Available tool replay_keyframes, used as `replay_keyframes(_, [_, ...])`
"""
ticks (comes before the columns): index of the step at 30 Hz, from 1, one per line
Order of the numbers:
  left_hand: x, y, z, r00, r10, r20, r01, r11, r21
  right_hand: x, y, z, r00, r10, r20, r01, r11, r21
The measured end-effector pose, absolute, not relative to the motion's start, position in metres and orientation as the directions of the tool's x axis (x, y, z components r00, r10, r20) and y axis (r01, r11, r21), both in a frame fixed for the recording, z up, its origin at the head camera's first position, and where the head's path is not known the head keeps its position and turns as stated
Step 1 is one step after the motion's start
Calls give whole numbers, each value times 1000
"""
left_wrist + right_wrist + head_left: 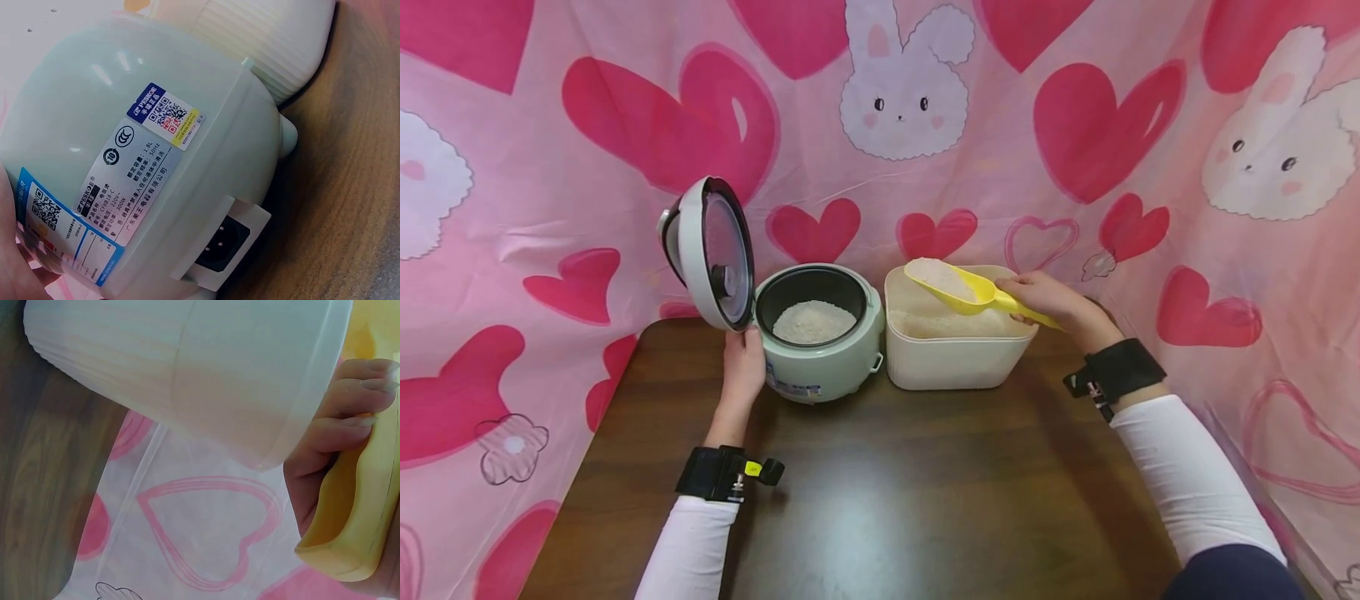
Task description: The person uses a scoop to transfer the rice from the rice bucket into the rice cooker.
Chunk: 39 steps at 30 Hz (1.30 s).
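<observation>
Frame centre: our right hand (1051, 302) grips a rice-filled yellow scoop (958, 285) above the bin (951, 362); our left hand (743, 362) rests straight-fingered against the open cooker (820, 367).

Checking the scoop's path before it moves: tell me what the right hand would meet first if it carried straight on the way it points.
Probably the rice cooker: the right hand aims its yellow scoop leftward above the rice container. Depth is uncertain.

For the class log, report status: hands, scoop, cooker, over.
Left hand steadies the rice cooker, lid up. Right hand grips the yellow scoop, full of rice, above the white bin. Nothing between scoop and pot.
</observation>
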<state>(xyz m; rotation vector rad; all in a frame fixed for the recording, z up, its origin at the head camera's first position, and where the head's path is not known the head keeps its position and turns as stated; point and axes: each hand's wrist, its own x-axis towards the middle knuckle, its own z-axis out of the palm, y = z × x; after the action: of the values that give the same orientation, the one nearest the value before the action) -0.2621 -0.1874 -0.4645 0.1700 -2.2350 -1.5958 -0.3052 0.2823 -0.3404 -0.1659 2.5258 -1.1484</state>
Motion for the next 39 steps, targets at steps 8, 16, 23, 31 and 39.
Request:
replay_keyframes(8, [-262, -188, -465, -919, -310, 245, 130, 347, 929, -303, 271, -334, -921, -282, -268, 7, 675, -738])
replay_keyframes(16, [-261, -189, -465, -918, -316, 241, 123, 350, 928, -306, 240, -318, -899, -361, -247, -82, 694, -716])
replay_keyframes(23, [-262, -188, -466, -917, -319, 239, 119, 353, 928, -311, 202, -303, -861, -444, -248, -156, 695, -702])
replay_keyframes(31, [-264, -190, -467, -923, -307, 232, 118, 349, 930, -317, 162, -281, -881, -399, -255, -192, 793, -578])
replay_keyframes(39, [-265, -191, -468, -919, -304, 252, 141, 342, 929, -316, 136, -272, -881, -410, -237, -258, 835, -486])
